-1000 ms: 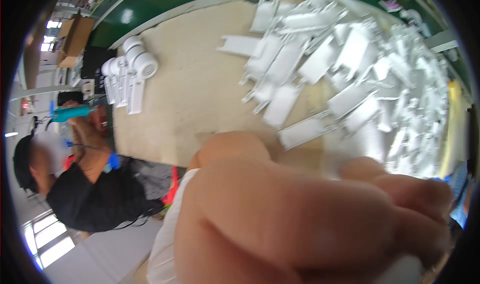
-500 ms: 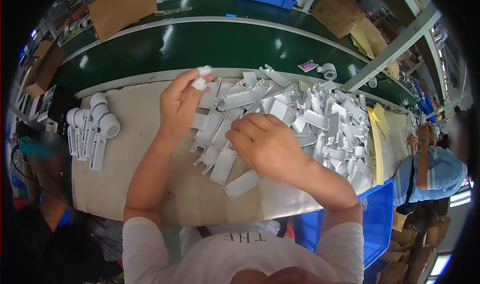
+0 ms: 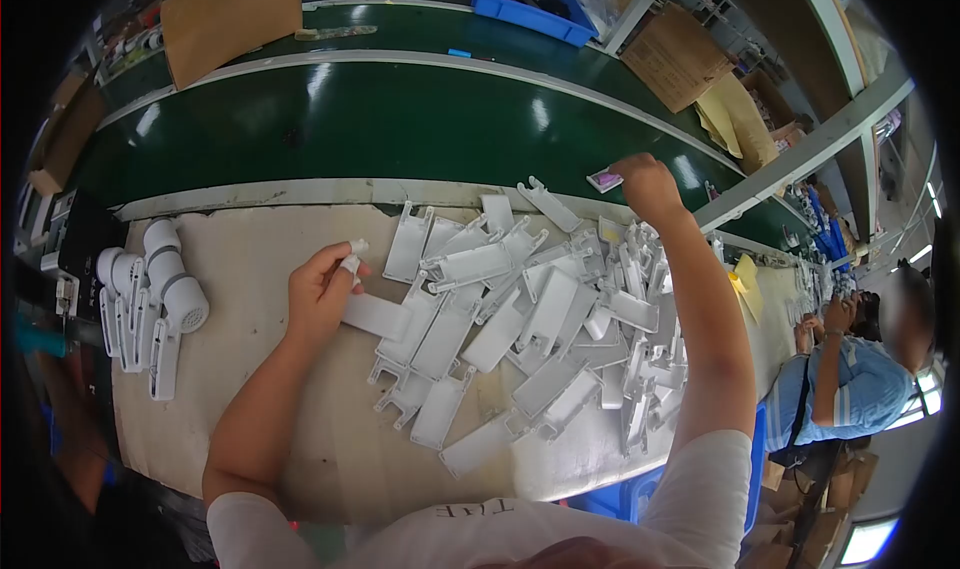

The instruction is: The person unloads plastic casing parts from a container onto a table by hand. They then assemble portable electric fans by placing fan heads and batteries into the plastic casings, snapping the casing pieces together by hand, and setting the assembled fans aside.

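Observation:
My left hand [image 3: 325, 284] is over the left side of the pile, with white wraps on its thumb and a fingertip; its fingers are bent and touch or nearly touch a white flat part [image 3: 376, 317]. My right hand [image 3: 650, 187] is stretched out over the green belt, beside a small item with a pink and purple top [image 3: 606, 180]. Its fingers are pressed together, and what they hold is hidden. Between my arms lies a heap of white plastic parts [image 3: 550, 309] on the tan work surface [image 3: 270, 409].
White round-headed assemblies [image 3: 180, 294] stand at the left. Behind runs a green belt [image 3: 400, 119], with a blue bin [image 3: 535, 7] and cardboard boxes [image 3: 675, 57] beyond. A metal post [image 3: 800, 149] slants at the right. A co-worker in blue [image 3: 865, 384] is at the far right.
My right hand has moved from over the heap to the far right, onto the belt. My left hand has come down and toward me. The view has shifted.

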Demonstrator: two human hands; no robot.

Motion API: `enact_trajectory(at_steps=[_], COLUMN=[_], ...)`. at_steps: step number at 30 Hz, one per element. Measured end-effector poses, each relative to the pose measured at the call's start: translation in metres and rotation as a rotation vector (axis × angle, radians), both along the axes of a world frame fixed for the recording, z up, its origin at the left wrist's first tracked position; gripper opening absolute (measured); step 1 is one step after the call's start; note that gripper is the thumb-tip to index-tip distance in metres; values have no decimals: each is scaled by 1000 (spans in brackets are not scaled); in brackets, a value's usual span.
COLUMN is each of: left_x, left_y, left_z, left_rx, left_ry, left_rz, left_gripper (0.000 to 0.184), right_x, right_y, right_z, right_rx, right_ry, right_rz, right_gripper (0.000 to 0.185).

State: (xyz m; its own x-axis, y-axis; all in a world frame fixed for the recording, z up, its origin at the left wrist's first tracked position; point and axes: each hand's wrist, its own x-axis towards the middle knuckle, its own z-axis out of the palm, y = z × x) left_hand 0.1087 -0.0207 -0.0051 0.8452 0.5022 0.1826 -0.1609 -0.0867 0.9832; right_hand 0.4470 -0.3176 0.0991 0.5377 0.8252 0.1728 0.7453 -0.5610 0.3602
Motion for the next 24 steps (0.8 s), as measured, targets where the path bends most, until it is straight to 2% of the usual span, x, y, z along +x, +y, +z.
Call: enact_trajectory(at_steps=[1, 3, 4, 5, 7, 9, 10, 12, 14, 16, 19, 20, 21, 23, 24], left_x=[-1, -4, -3, -4, -5, -6, -6, -6, -4, -5, -9, -11, -10, -3, 1], left_y=[-1, -1, -1, 0, 3, 2, 3, 3, 3, -3, -28, -39, -51, -72, -81], left_z=[1, 7, 8, 9, 10, 10, 9, 8, 10, 17, 38, 50, 61, 84, 93], left_rx=[1, -7, -14, -8, -7, -45, -42, 127, 187, 251, -122, -264, -262, -509, -497], left_ry=[9, 24, 32, 20, 13, 4, 6, -31, -80, -143, -82, -37, -39, -69, -76], left_rz=[3, 42, 53, 53, 80, 52, 62, 84, 98, 112, -284, -409, -419, -608, -607], left_gripper=[26, 26, 26, 26, 26, 26, 26, 25, 25, 24, 23, 23, 23, 35, 35], right_x=[9, 25, 35, 43, 52, 57, 51, 50, 52, 27, -31, -58, -84, -138, -159], right_y=[7, 19, 18, 19, 27, 33, 34, 31, 24, 25, 37, 44, 50, 54, 55], right_z=[-6, -19, -30, -38, -49, -40, -30, -21, -12, 11, 53, 66, 75, 85, 84], right_rx=[1, -311, -347, -352, -252, -280, -213, -133, 219, 328, 500, 638, 773, 819, 801], right_ry=[9, -70, -137, -134, 64, 90, 94, 97, 137, 88, 54, 110, 165, 350, 368], right_rz=[3, -84, 3, 21, -41, -38, -62, -89, -132, -54, 72, 261, 452, 435, 461], right_gripper=[28, 35, 40, 40, 40, 38, 38, 37, 35, 34, 33, 35, 37, 41, 43])
